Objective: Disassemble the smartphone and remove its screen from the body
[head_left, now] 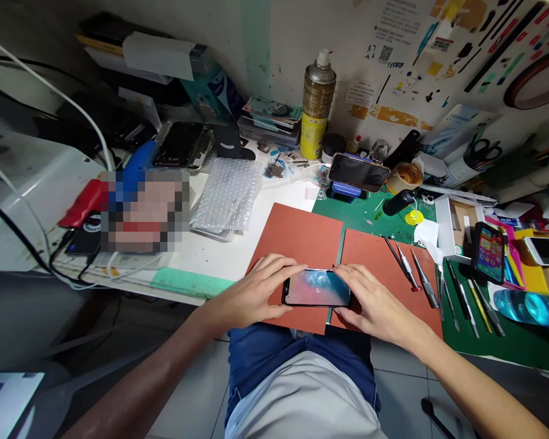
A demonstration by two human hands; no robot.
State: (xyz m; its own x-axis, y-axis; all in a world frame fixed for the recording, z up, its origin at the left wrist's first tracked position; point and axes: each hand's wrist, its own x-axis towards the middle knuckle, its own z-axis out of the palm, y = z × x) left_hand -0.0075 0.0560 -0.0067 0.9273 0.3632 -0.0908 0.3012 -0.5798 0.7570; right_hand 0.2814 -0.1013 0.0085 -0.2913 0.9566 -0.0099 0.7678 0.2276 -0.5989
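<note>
A smartphone [318, 288] with its screen lit lies sideways over the orange-brown mats [297, 235], near the bench's front edge. My left hand [265, 286] is curved around its left end, fingertips at the far edge and thumb at the near left corner. Around the right end curls my right hand [366, 296], its fingers on the far right corner and its thumb at the near one. Both hands grip the phone between them. Several tweezers [407, 265] and a scalpel-like tool lie on the mat to the right of my right hand.
A dark-screened phone [359, 172] leans on a blue stand behind the mats. A spray can [318, 103] stands at the wall. Bubble wrap [229, 194] lies on the left. At right are pen-like tools [469, 299], a blue bottle [526, 306] and another lit phone [488, 252].
</note>
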